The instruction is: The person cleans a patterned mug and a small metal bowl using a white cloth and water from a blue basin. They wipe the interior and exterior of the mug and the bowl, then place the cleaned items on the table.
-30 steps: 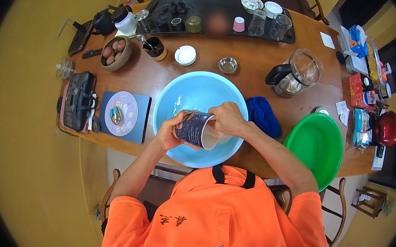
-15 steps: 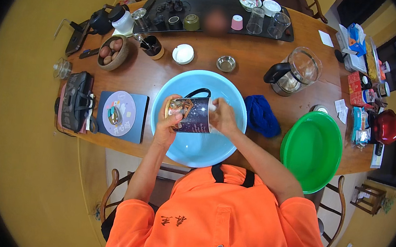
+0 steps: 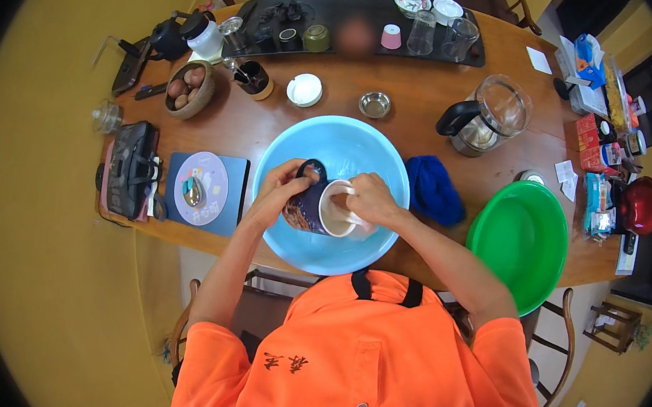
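Observation:
A dark blue patterned mug (image 3: 306, 211) with a white inside is held tilted over the light blue basin (image 3: 266, 233), its mouth turned to the right. My left hand (image 3: 276, 191) is closed round its black handle. My right hand (image 3: 373, 200) is at the mug's mouth, its fingers partly inside and gripping a whitish cloth (image 3: 361, 223). Part of the cloth hangs at the rim; the rest is hidden by the mug and fingers. A little water seems to lie in the basin.
A blue cloth (image 3: 435, 190) and a green basin (image 3: 518, 245) are to the right. Beyond stand a glass pitcher (image 3: 498, 114), a small metal bowl (image 3: 375, 105) and a white dish (image 3: 304, 89). Leftward are a purple round mat (image 3: 210, 181) and a black bag (image 3: 131, 169).
The mug has turned so its mouth faces me more. My left hand has shifted from the mug's side to its handle, and my right hand has moved slightly nearer me.

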`<action>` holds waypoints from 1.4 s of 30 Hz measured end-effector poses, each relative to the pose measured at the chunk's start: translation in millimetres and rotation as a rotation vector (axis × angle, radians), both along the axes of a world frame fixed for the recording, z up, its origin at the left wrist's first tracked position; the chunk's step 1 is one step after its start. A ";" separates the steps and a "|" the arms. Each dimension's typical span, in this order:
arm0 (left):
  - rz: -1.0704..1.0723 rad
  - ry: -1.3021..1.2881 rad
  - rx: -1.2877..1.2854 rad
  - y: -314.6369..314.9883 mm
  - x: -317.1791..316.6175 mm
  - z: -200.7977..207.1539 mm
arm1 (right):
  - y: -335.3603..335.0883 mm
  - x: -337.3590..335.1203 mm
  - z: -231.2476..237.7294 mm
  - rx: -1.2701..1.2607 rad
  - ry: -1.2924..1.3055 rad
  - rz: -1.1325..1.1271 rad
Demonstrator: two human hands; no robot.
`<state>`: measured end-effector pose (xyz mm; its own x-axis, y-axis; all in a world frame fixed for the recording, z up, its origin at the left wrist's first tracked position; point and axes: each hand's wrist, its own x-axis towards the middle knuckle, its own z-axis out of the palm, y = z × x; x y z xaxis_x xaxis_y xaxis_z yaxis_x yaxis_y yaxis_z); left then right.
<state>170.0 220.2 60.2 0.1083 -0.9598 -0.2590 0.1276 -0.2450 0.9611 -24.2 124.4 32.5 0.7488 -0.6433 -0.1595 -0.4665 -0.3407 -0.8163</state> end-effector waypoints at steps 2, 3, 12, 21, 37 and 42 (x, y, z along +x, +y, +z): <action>-0.081 -0.274 0.037 -5.6 1.7 -0.9 | 1.2 3.4 5.9 -0.069 0.057 0.098; -0.024 -0.346 0.112 -9.6 -14.7 16.7 | 0.9 3.4 6.1 -0.121 0.068 0.143; -0.013 -0.439 0.089 -9.9 -12.7 0.6 | -20.9 4.9 31.6 -0.471 -0.023 0.401; 0.045 -0.627 -0.041 -7.1 -12.3 6.9 | -17.7 7.4 -4.5 -0.236 -0.031 0.335; 0.263 -0.965 -0.347 -28.0 -13.4 32.7 | -14.2 13.2 -16.9 -0.071 0.051 0.059; -0.034 -0.911 -0.241 -33.8 -1.9 27.6 | -28.3 15.3 -6.5 -0.556 -0.065 0.290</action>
<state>168.1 186.4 87.8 0.1421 -0.9829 0.1171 -0.7012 -0.0164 0.7127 -8.9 96.1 26.0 0.9023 -0.3858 0.1924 -0.2463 -0.8276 -0.5044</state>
